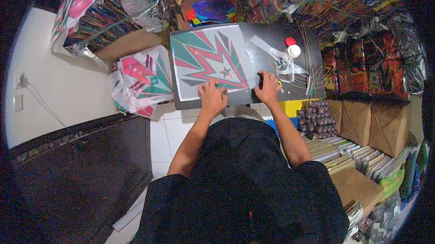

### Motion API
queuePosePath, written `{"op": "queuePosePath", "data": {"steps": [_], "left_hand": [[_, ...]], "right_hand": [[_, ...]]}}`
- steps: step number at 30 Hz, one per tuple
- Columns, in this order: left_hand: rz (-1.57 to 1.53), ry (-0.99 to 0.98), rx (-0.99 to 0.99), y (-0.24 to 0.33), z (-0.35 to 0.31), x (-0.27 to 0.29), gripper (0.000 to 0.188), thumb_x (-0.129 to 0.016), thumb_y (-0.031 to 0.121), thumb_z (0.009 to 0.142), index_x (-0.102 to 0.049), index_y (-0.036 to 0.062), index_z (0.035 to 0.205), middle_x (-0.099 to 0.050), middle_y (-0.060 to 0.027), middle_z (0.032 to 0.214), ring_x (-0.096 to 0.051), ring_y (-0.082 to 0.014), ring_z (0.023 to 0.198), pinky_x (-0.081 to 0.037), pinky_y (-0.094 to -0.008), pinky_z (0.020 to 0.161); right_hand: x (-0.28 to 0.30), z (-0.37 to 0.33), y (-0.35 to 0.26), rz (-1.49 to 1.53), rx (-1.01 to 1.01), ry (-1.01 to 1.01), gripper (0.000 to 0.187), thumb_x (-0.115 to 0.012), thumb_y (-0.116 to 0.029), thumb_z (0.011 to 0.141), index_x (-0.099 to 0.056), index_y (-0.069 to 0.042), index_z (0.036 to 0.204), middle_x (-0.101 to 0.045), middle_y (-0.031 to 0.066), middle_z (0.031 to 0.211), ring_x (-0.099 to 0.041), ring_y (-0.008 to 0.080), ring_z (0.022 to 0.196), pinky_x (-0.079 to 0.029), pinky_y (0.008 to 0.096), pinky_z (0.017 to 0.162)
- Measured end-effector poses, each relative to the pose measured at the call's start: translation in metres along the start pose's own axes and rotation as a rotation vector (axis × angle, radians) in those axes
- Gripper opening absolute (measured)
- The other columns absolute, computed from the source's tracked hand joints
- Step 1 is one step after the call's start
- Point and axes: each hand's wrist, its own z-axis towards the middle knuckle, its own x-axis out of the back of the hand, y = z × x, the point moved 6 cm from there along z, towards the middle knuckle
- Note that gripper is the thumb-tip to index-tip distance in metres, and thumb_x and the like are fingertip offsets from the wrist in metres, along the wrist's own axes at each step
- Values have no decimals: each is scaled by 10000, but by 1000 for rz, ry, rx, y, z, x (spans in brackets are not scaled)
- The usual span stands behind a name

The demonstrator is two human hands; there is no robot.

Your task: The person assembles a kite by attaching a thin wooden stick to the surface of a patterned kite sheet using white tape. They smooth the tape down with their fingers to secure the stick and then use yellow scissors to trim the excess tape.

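both hands work low at the near edge of the table [188,104]. the left hand [212,95] rests with bent fingers on the near border of the patterned sheet [204,58], seemingly to steady it; whether the fingertips pinch the paper, i cannot tell. the right hand [266,89] curls narrowly just beside the sheet's near right corner, fingers around or against a small dark object [260,80]; its grip is partly hidden, so i cannot say how firm it is.

from the left, loose printed sheets [136,74] lie beside the table, perhaps there to leave its top free. the patterned sheet lies flat on the table's left part, squared toward the person, probably so both hands reach its near edge. past the right hand, white strips [285,65] lie tangled, a white container [294,52] stands near a red lid [290,41], and thin sticks [312,40] reach over the right side, likely kept handy yet off the paper.
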Motion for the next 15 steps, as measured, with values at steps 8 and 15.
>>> {"op": "queuePosePath", "data": {"steps": [8, 15], "left_hand": [[11, -5, 6, 2, -2, -2, 193, -737, 288, 777, -829, 228, 935, -573, -103, 1249, -512, -313, 1224, -293, -550, 1077], [1, 4, 3, 2, -6, -1, 208, -736, 284, 783, -829, 222, 959, -585, -121, 1260, -509, -317, 1237, -289, -545, 1084]], "right_hand": [[-13, -24, -65, -18, 94, -120, 1019, -921, -443, 714, -418, -205, 1568, -497, 147, 1447, -486, 397, 1331, -385, 616, 1053], [-21, -21, -73, -28, 16, -127, 1050, -943, -419, 707, -390, -197, 1572, -481, 159, 1440, -485, 400, 1310, -385, 613, 1046]]}}
